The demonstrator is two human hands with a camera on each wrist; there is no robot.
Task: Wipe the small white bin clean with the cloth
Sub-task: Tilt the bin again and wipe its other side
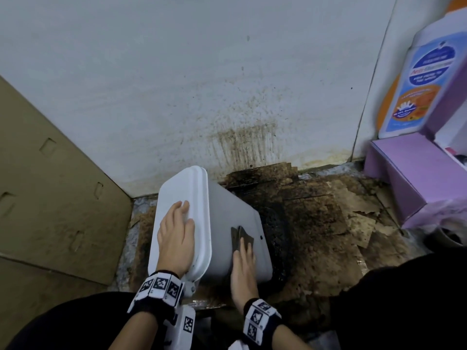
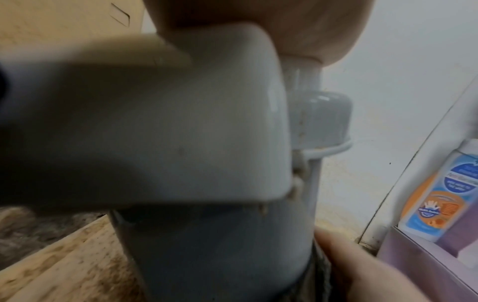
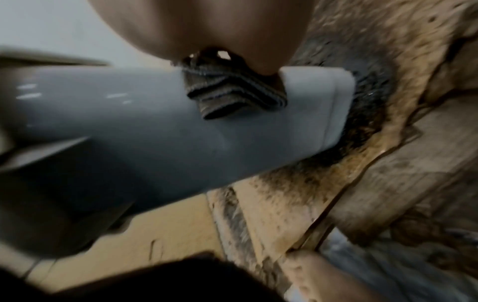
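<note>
The small white bin [image 1: 227,218] is tipped over to the left on the dirty floor, its lid [image 1: 177,188] facing left and up. My left hand [image 1: 175,236] lies flat on the lid with straight fingers. My right hand [image 1: 243,263] presses a folded grey-brown cloth [image 1: 241,237] flat against the bin's upturned side wall. The right wrist view shows the folded cloth [image 3: 232,96] squeezed between my palm and the bin wall [image 3: 129,122]. In the left wrist view, the lid [image 2: 155,122] fills the frame, blurred.
A stained white wall [image 1: 202,84] stands behind. Soiled, torn cardboard [image 1: 316,223] covers the floor to the right. A brown cardboard box [image 1: 50,198] stands left. A purple box [image 1: 409,173] and a bottle with a blue and orange label [image 1: 417,84] sit at the right.
</note>
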